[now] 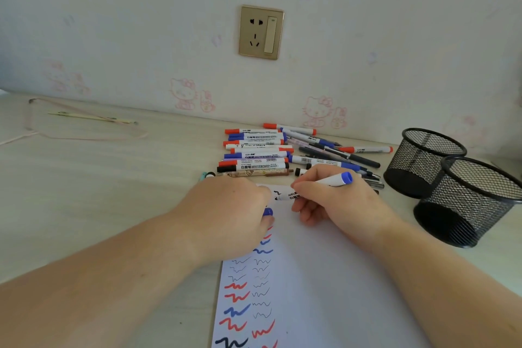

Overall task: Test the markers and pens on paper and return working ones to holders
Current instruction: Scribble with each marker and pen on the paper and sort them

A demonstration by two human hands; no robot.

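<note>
While uncapped: one marker [316, 185], two holders [423, 161].

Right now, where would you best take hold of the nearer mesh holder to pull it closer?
Grip the nearer mesh holder by its solid top rim, from above on the side facing the paper. It stands upright with its mouth open, and the second holder sits close behind, blocking a grip from the back.

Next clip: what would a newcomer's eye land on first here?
Centre frame, the right hand holds a blue-ended marker with its tip on the paper, while the left hand grips a blue cap. Squiggles line the paper's left edge. Behind lies a pile of markers; two mesh holders stand at right.
</note>
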